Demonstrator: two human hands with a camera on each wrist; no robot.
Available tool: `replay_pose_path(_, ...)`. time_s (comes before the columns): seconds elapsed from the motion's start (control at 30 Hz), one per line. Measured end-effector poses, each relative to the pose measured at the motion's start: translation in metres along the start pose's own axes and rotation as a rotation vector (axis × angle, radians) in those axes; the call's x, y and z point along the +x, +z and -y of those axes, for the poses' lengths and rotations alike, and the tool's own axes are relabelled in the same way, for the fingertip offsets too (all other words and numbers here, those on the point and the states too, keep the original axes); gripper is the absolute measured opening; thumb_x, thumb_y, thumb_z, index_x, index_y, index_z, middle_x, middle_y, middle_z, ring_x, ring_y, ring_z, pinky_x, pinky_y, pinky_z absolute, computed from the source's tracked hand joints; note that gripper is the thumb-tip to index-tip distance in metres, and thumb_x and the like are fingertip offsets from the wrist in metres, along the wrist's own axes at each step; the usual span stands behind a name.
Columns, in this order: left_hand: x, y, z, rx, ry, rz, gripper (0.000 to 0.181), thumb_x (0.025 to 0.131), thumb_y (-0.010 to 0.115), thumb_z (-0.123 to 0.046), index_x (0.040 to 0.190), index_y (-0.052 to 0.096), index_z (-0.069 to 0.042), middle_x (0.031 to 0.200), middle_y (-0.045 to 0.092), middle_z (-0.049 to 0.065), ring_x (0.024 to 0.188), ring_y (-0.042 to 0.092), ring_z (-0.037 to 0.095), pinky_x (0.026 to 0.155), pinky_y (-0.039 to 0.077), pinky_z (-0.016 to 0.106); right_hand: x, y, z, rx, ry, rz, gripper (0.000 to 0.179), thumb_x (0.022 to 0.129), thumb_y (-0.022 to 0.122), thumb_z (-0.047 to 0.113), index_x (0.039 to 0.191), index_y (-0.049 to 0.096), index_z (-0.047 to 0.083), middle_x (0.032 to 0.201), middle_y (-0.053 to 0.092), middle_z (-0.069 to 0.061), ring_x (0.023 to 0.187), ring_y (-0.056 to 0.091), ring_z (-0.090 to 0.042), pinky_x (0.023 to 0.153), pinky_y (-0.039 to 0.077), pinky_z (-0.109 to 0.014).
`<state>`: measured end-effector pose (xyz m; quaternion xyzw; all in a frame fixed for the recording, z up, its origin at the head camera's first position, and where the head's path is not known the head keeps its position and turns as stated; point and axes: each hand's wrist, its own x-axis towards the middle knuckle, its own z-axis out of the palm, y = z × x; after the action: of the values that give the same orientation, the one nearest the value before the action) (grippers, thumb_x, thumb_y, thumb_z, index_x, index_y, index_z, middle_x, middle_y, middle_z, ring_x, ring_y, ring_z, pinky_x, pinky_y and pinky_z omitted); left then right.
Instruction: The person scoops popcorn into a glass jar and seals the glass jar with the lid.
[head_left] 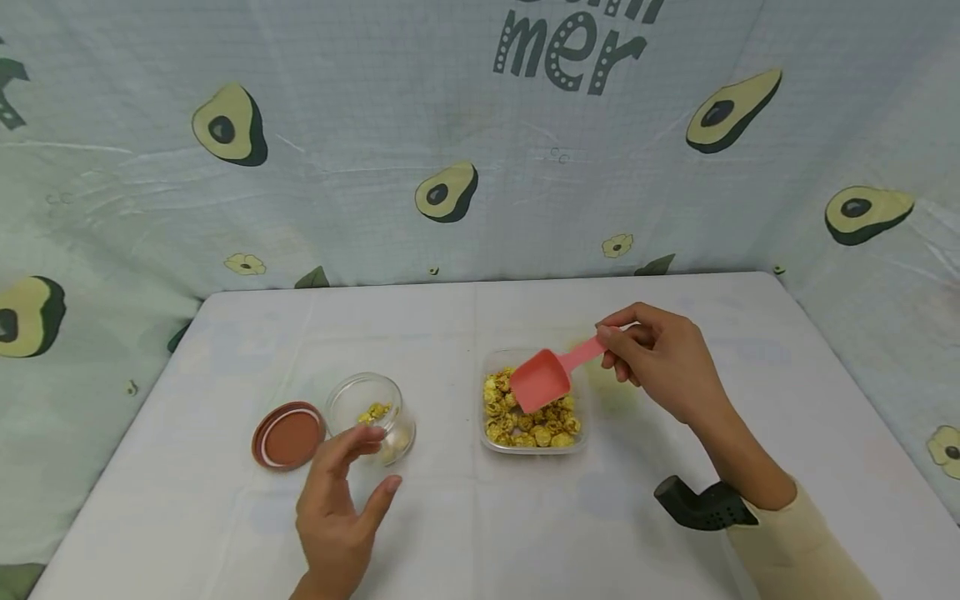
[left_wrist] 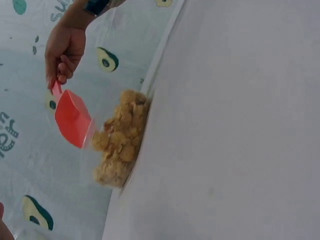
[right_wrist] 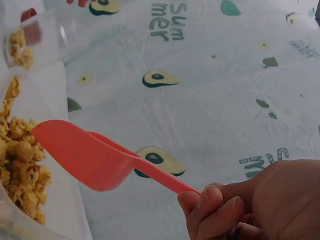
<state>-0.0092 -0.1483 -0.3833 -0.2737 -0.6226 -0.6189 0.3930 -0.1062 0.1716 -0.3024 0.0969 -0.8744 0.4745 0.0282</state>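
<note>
My right hand (head_left: 663, 358) pinches the handle of a pink scoop (head_left: 542, 382). The scoop's bowl, which looks empty in the head view, is over a clear square container (head_left: 532, 450) of yellow caramel popcorn (head_left: 517, 423). In the right wrist view the scoop (right_wrist: 95, 157) slants with its tip near the popcorn (right_wrist: 22, 170). My left hand (head_left: 341, 508) has its thumb and fingers spread apart, holding nothing, close to a clear round jar (head_left: 365, 389). Some popcorn pieces (head_left: 375, 412) lie inside that jar. The left wrist view shows the scoop (left_wrist: 72, 119) at the container's rim.
Left of the jar a brown round lid (head_left: 291, 435) lies on the white-covered table (head_left: 450, 533). Behind the table hangs a pale curtain (head_left: 337, 167) printed with avocados. A black device (head_left: 705, 504) is worn on my right wrist.
</note>
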Motion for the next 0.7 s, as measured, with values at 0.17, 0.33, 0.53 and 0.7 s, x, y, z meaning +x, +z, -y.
replay_pose_path(0.17,0.002,0.018,-0.008,0.076,-0.236,0.192,0.049,0.08,0.071,0.01,0.123,0.048,0.019,0.12,0.056,0.024,0.115,0.052,0.025,0.096,0.047,0.028,-0.006,-0.004,-0.016,-0.004,0.01,-0.03,0.022,0.092,0.065,0.032,0.103,0.068,0.013,0.069,0.066,-0.002,0.055,0.057,-0.019,0.043,0.044,-0.025)
replay_pose_path(0.33,0.006,0.032,0.0,0.196,-0.454,0.315,0.058,0.077,0.072,0.012,0.131,0.05,0.008,0.131,0.054,0.013,0.122,0.049,0.026,0.1,0.044,0.029,-0.006,-0.003,-0.024,0.013,-0.009,-0.096,0.024,0.092,0.065,0.03,0.105,0.07,0.011,0.071,0.068,-0.003,0.055,0.06,-0.018,0.048,0.05,-0.024)
replay_pose_path(0.53,0.002,0.047,0.02,0.156,-0.508,0.36,0.061,0.081,0.071,0.007,0.137,0.046,0.004,0.14,0.047,0.015,0.129,0.043,0.031,0.102,0.043,0.039,-0.004,0.006,-0.031,-0.015,-0.048,-0.177,0.022,0.091,0.066,0.026,0.106,0.072,0.012,0.071,0.068,-0.002,0.055,0.06,-0.018,0.05,0.051,-0.024)
replay_pose_path(0.7,-0.003,0.053,0.03,0.155,-0.46,0.401,0.062,0.08,0.072,0.006,0.137,0.047,0.003,0.143,0.043,0.02,0.133,0.039,0.03,0.104,0.042,0.034,-0.002,0.012,-0.032,-0.051,-0.104,-0.214,0.02,0.091,0.067,0.017,0.109,0.072,0.01,0.072,0.068,-0.001,0.055,0.061,-0.015,0.049,0.052,-0.022)
